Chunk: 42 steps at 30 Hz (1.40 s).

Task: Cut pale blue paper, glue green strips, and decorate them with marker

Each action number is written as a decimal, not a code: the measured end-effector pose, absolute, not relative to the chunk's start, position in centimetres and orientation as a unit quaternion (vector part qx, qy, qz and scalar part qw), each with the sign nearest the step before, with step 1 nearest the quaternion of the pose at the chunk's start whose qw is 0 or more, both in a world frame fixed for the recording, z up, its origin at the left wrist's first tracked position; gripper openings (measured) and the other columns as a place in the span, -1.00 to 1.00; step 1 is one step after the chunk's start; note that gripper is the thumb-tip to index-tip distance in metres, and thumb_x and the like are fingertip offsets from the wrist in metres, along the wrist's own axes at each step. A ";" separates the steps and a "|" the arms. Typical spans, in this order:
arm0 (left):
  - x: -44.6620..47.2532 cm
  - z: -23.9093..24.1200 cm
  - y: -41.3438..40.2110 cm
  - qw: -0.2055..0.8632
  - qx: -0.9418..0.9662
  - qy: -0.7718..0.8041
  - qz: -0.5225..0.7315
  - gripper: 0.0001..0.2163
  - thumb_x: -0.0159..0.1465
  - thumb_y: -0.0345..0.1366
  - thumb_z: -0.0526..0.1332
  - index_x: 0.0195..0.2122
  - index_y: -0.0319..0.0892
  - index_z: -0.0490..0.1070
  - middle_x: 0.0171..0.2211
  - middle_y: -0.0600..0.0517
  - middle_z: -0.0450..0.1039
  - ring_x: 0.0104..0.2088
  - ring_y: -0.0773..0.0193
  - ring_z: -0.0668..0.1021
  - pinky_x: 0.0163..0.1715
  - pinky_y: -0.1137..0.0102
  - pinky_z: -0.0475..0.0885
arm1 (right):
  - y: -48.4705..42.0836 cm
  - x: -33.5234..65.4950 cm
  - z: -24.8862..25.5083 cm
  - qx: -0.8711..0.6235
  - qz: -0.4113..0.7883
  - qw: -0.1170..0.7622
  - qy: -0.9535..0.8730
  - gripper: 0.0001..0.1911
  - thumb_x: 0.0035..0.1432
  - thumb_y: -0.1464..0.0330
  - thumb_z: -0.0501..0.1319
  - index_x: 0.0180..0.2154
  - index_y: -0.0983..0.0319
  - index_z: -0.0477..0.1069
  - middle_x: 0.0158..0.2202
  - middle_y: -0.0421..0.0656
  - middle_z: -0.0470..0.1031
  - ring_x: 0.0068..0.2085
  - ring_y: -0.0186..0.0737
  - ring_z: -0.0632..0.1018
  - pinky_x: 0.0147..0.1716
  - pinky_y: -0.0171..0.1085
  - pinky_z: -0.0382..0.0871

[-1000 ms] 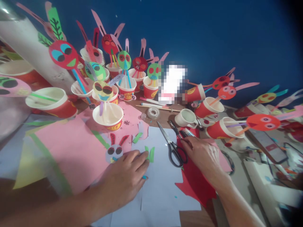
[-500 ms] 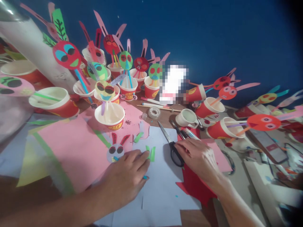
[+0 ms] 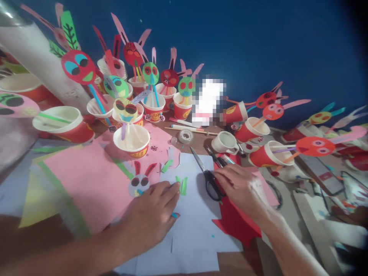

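Note:
My left hand (image 3: pixel 155 209) lies over the light-blue paper (image 3: pixel 195 234) with its fingers closed. A small blue paper piece (image 3: pixel 174 215) shows at its thumb tip. Just beyond the knuckles is a paper rabbit face (image 3: pixel 139 184) with dark eyes and red ears; its lower part is partly hidden. Green paper scraps (image 3: pixel 184 186) sit by the fingertips. Black-handled scissors (image 3: pixel 209 177) rest on the paper, blades pointing away. Beside their handles, my right hand (image 3: pixel 240 188) hovers over red paper (image 3: pixel 238 222), fingers loosely bent and apart from the scissors.
Red-and-white paper cups, such as this front one (image 3: pixel 131 147), hold paper animal heads on straws along the back and right. A mug (image 3: pixel 224 142), tape roll (image 3: pixel 185 136) and pens (image 3: pixel 214 155) stand or lie ahead. Pink paper (image 3: pixel 86 188) is at left, a phone (image 3: pixel 322 174) at right.
My right hand has shifted slightly right, away from the scissor handles. More red paper shows around the pens. My left hand stays in place, and the view has moved slightly.

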<state>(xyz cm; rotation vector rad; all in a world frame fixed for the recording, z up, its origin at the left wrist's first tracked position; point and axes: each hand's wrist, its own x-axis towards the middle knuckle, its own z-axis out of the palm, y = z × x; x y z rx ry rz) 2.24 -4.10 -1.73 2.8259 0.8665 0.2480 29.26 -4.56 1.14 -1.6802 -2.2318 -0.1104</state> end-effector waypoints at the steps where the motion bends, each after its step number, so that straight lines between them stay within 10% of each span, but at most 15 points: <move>1: 2.3 -1.7 -4.1 0.089 0.948 0.293 0.081 -0.70 0.30 -0.24 0.12 0.00 -0.26 0.36 0.10 -0.15 0.32 0.03 0.02 0.34 -0.04 0.17 0.35 | -4.5 28.5 1.1 -0.575 -0.029 0.167 -0.800 -0.81 0.26 0.38 0.11 -0.29 0.23 0.51 -0.40 -0.16 0.51 -0.34 -0.26 0.49 -0.34 -0.30 0.27; 42: 1.3 -0.7 -4.3 0.072 0.956 0.278 0.064 -0.71 0.27 -0.16 0.16 -0.07 -0.23 0.39 0.01 -0.15 0.38 -0.03 0.03 0.36 -0.11 0.18 0.28 | 2.0 21.8 1.5 -0.444 -0.035 0.092 -0.891 -0.80 0.24 0.45 0.12 -0.20 0.17 0.52 -0.43 -0.15 0.46 -0.35 -0.22 0.43 -0.33 -0.24 0.13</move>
